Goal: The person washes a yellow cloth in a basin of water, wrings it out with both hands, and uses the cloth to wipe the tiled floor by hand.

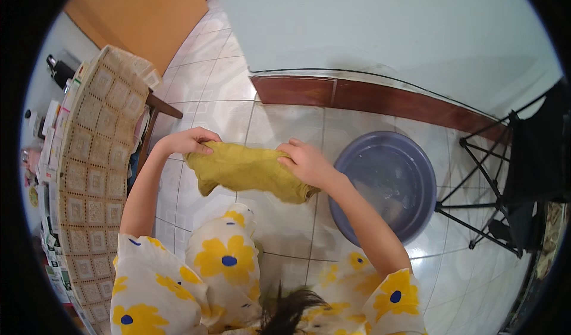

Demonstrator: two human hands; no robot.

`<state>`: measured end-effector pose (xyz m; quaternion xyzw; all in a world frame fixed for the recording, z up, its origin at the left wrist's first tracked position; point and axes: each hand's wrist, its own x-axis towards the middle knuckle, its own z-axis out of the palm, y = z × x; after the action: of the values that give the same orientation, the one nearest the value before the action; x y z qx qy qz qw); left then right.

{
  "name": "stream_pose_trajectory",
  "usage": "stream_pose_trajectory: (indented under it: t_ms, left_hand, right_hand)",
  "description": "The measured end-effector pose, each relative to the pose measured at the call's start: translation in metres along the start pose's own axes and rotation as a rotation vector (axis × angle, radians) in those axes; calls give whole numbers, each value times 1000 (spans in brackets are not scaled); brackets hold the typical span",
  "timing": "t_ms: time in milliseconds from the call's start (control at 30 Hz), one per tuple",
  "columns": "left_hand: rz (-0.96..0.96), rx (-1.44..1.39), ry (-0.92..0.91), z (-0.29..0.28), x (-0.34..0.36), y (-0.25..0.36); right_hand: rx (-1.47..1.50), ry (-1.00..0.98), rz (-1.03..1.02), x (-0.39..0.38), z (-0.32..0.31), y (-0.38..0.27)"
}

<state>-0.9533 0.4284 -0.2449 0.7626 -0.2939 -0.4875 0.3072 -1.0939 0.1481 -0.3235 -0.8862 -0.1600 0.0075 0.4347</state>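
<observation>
A damp-looking olive-yellow cloth (pixel 247 168) is stretched sideways between my two hands, above the tiled floor. My left hand (pixel 189 142) grips its left end, thumb on top, with a corner drooping below. On the other end my right hand (pixel 306 164) is closed, and the cloth's right part hangs beneath my fingers. Just right of my right forearm stands a round purple-grey basin (pixel 386 186) with water in it; the forearm passes in front of its lower left rim. The fingers under the cloth are partly hidden.
A table with a patterned beige cover (pixel 89 186) runs along the left, with bottles and boxes by its far side. A black folding chair (pixel 523 174) stands at the right. Ahead is a white wall (pixel 386 32) with a red-brown skirting (pixel 380 100); an orange-brown door (pixel 137 14) is at the far left.
</observation>
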Motion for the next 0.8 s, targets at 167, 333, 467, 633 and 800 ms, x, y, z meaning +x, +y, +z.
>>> stream_pose_trajectory:
  t_ms: [167,333,467,633,800]
  left_hand:
    - [-59,85,103,-6,44,-131]
    - [-131,485,778,88,81,-212]
    - [-108,505,885,148,93,-227]
    - [-95,543,856,155,112,-226]
    - [-230,604,929,157,139,-237]
  right_hand:
    - [-170,-64,187,43,87,43]
    - [-397,96,410,15,176,62]
    - [-440,67,400,-4,206,58]
    - [-476,129,465,21,228,65]
    - [-592,215,587,47,261,79]
